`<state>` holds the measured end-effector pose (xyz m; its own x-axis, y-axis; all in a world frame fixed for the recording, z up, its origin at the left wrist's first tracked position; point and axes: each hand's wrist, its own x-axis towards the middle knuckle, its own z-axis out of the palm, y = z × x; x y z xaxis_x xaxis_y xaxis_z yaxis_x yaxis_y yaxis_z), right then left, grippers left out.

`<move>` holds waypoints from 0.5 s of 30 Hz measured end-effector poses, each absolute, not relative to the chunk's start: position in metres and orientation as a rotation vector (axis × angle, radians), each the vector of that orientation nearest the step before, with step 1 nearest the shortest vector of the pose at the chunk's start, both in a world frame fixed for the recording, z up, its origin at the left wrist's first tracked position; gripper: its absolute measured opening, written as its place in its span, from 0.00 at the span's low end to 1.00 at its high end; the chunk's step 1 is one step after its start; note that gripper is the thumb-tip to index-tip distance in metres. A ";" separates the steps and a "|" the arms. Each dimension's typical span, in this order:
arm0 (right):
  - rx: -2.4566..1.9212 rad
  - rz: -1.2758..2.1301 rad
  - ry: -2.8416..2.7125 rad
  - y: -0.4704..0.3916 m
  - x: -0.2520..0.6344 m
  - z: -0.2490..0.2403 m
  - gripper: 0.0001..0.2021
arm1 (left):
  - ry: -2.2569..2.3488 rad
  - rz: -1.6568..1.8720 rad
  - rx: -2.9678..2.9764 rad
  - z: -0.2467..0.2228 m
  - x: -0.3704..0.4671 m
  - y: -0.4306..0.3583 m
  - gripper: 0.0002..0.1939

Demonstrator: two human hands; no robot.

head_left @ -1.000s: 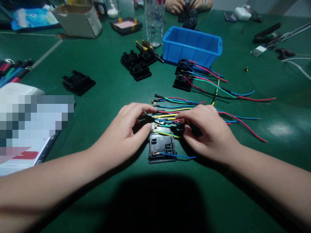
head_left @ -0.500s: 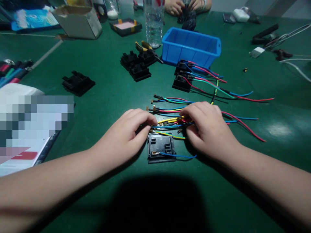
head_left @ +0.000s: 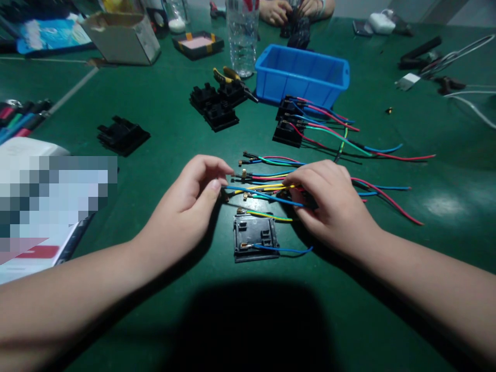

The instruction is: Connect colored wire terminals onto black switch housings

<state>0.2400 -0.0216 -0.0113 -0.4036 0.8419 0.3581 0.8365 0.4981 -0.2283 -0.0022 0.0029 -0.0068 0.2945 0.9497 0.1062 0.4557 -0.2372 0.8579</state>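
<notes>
a green tabletop (head_left: 155, 305) fills the room, a pale wall (head_left: 475, 15) behind.

Open cardboard box (head_left: 144, 46) beside blue packet (head_left: 54, 34), shallow black tray (head_left: 198, 52) with pink inside, clear upright bottle (head_left: 242, 46), white plug adapter (head_left: 408, 81) near cables (head_left: 445, 63), pens (head_left: 27, 118) at left.

We've drawn our left hand (head_left: 189, 192) back from the black plate (head_left: 254, 233) — it now pinches the end of a blue wire (head_left: 259, 191), which spans across to our right hand (head_left: 329, 195).
</notes>
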 end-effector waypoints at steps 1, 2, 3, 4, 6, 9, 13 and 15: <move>-1.368 0.019 -2.303 -0.022 0.240 -0.010 0.11 | 1.261 0.854 1.812 -0.007 -0.002 0.003 0.08; -1.342 0.019 -2.284 -0.022 0.240 -0.009 0.10 | 1.258 0.849 1.800 -0.007 -0.002 0.003 0.08; -1.310 0.016 -2.263 -0.023 0.240 -0.009 0.11 | 1.256 0.845 1.791 -0.007 -0.002 0.003 0.08; -1.278 0.015 -2.241 -0.023 0.240 -0.008 0.11 | 1.257 0.845 1.783 -0.007 -0.002 0.003 0.08; -1.235 0.017 -2.202 -0.023 0.240 -0.007 0.12 | 1.270 0.880 1.762 -0.007 -0.002 0.004 0.08; -1.209 0.067 -2.200 -0.021 0.241 -0.008 0.14 | 1.297 0.982 1.695 -0.010 -0.003 0.006 0.09; -1.148 0.128 -2.230 -0.021 0.241 -0.009 0.16 | 1.298 1.077 1.573 -0.012 -0.006 0.008 0.10; -1.147 0.131 -2.220 -0.021 0.241 -0.008 0.16 | 1.294 1.063 1.546 -0.013 -0.008 0.007 0.10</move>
